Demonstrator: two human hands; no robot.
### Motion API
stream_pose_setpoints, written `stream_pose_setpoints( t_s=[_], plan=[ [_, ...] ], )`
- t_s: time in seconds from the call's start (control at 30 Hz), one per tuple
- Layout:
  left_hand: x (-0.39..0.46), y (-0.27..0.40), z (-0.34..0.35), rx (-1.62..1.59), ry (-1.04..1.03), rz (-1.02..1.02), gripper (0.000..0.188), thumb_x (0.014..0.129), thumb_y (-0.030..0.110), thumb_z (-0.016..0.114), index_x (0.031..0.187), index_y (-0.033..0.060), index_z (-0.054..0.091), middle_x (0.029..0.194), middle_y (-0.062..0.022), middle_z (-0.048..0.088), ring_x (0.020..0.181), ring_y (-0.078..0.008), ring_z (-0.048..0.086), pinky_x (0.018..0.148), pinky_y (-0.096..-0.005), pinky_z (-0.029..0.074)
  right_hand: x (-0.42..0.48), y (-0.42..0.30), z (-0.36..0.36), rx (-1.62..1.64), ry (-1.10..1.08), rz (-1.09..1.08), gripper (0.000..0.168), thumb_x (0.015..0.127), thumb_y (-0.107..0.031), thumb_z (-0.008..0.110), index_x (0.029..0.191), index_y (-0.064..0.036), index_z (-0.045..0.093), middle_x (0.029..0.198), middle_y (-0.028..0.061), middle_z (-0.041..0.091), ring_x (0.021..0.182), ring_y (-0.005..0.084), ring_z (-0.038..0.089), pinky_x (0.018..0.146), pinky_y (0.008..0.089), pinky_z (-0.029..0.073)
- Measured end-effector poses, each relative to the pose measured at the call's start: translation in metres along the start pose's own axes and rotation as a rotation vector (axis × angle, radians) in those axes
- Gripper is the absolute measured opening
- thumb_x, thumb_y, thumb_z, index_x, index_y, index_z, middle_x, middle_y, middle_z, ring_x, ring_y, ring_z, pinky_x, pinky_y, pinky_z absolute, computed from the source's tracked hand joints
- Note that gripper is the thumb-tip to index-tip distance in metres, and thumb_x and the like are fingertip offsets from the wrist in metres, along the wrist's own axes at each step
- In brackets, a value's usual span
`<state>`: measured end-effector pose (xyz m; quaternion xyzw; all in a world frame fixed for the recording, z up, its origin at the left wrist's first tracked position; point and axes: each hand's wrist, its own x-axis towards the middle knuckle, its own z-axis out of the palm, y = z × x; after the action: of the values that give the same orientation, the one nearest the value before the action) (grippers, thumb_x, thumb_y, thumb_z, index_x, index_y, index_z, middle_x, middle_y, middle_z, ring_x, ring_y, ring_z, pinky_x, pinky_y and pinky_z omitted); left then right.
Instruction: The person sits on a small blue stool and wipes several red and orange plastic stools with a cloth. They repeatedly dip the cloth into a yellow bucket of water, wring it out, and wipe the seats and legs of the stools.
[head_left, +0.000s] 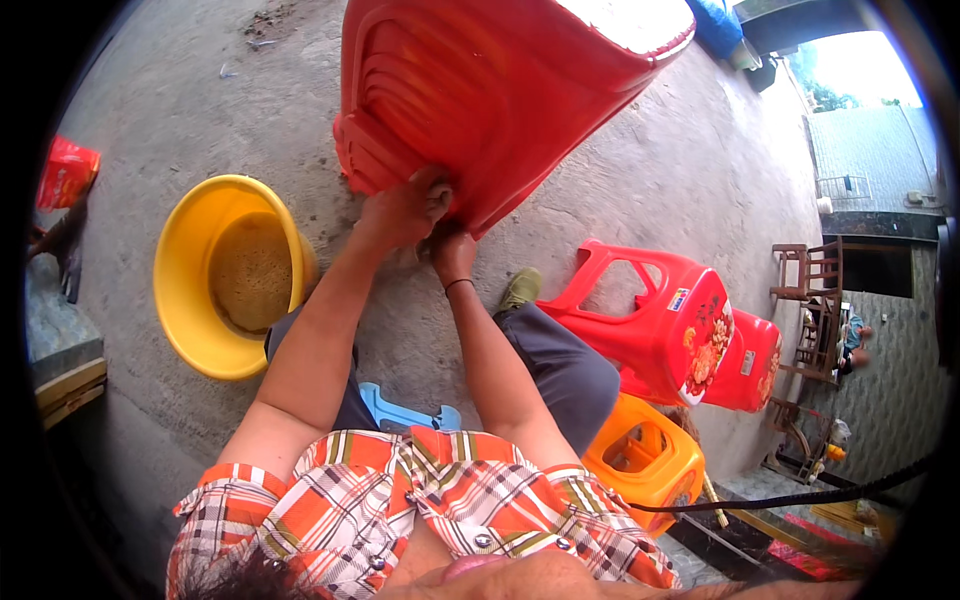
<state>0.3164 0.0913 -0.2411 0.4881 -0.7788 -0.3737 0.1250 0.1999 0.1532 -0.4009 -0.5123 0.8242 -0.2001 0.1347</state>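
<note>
A large red plastic chair (480, 97) is tilted up in front of me, its ribbed panel towards my hands and its surface shiny. My left hand (409, 210) is against its lower part, fingers curled around what looks like a small greyish cloth (441, 196). Close beside it, my right hand (452, 253), with a dark band at the wrist, grips the chair's lower edge; its fingertips are hidden. To the left, a yellow plastic bucket (176, 277) holds murky brown water (251, 274) with some foam.
Red plastic stools with flower prints (652, 315) lie on their sides at right, near an orange stool (675, 465). A blue plastic stool (405, 412) is below me. Wooden chairs (817, 277) stand far right. A stone-like ledge (60, 322) is at far left.
</note>
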Motion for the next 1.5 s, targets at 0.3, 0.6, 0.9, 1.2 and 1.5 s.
stream_pose_setpoints(
  t_s=[0.3,0.6,0.9,1.2,1.5],
  plan=[
    [0.001,-0.003,-0.003,-0.016,-0.032,-0.069,0.037,0.087,0.047,0.045,0.114,0.0224,0.048,0.094,-0.0150,0.066,0.090,-0.0378,0.062,0.076,-0.0484,0.048,-0.017,-0.030,-0.048,0.194,-0.066,0.053,0.024,0.077,-0.030,0.058,0.081,-0.008,0.064,0.077,0.0198,0.064,0.076,0.0383,0.064,0.063,0.0481,0.049],
    [0.003,-0.008,-0.003,-0.023,-0.060,-0.047,0.037,0.087,0.045,0.045,0.116,0.0224,0.046,0.093,-0.0150,0.066,0.089,-0.0379,0.062,0.075,-0.0471,0.048,-0.016,-0.007,-0.014,0.186,-0.028,-0.094,0.018,0.077,-0.022,0.055,0.078,-0.007,0.066,0.077,0.0212,0.064,0.072,0.0392,0.063,0.060,0.0455,0.050],
    [-0.006,-0.003,-0.008,-0.058,0.008,0.032,0.033,0.087,0.041,0.046,0.114,0.0204,0.049,0.097,-0.0141,0.064,0.091,-0.0371,0.061,0.074,-0.0459,0.048,-0.020,-0.012,-0.002,0.304,0.130,0.002,0.014,0.077,-0.017,0.057,0.075,-0.006,0.065,0.075,0.0201,0.064,0.065,0.0376,0.063,0.055,0.0448,0.048],
    [-0.003,-0.001,-0.011,0.050,-0.081,0.025,0.034,0.089,0.042,0.044,0.115,0.0204,0.046,0.105,-0.0114,0.061,0.092,-0.0388,0.060,0.074,-0.0505,0.047,-0.016,-0.021,-0.026,0.134,-0.048,-0.096,0.019,0.071,-0.022,0.063,0.080,-0.006,0.061,0.073,0.0201,0.062,0.070,0.0402,0.061,0.059,0.0486,0.047],
    [0.009,-0.044,0.028,0.207,0.031,0.182,0.035,0.090,0.045,0.041,0.115,0.0207,0.046,0.107,-0.0123,0.061,0.089,-0.0399,0.061,0.075,-0.0500,0.048,-0.065,-0.026,0.039,0.625,0.129,0.057,0.016,0.081,-0.007,0.047,0.087,-0.003,0.061,0.079,0.0193,0.063,0.071,0.0355,0.061,0.063,0.0403,0.048]
  ],
)
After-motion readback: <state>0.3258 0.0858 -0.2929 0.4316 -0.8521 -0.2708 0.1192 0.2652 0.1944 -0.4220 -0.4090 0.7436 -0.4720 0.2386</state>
